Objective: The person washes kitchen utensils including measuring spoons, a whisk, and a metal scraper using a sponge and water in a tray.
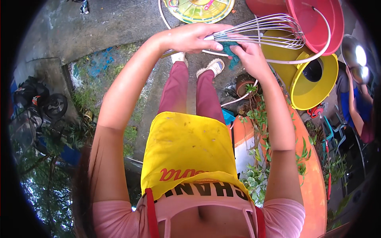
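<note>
A large wire whisk (260, 32) lies crosswise in front of me, its loops pointing right. My left hand (194, 37) is closed round its handle, most of which the fingers hide. Just below the wires, my right hand (250, 55) pinches a dark green scrubbing cloth (231, 51) against the whisk near where the loops meet the handle. Part of the cloth hangs below the fingers.
Red basins (317, 23) and a yellow tub (315, 83) stand at the right. A white hose (285, 62) curves past them. A yellow-green lid (200, 8) lies ahead. Plants (258, 131) edge an orange ledge (313, 174). Another person (359, 105) holds metal bowls (354, 53).
</note>
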